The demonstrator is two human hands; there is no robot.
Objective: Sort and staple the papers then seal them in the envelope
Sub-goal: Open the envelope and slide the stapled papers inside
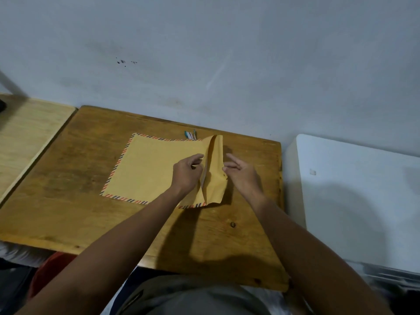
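A large yellow-brown paper envelope (156,169) with a red-and-dark striped border is lying flat on the brown wooden desk (68,178), in the middle of the frame. Its flap (216,176), at the right end, is standing up off the desk, folded along a ridge that is running from upper right toward lower centre.

The left hand (186,173) is sitting on the envelope just left of the flap, its grip curling at the flap's edge, thumb and fingers pinching the paper there. The right hand (243,176) is reaching in from the right side of the flap, its fingertips touching the flap's right face near the middle; its fingers are lying loosely bent, and whether they are actually pinching the paper cannot be told from this angle.

Just above the envelope's upper edge, at centre frame, a small object with teal, white and red parts (190,134) is resting on the desk, partly hidden behind the envelope; what it is cannot be made out.

A paler wooden surface (29,128) is lying at the left of the frame, and a white block-like surface (354,201) is standing at the right, beside the desk.
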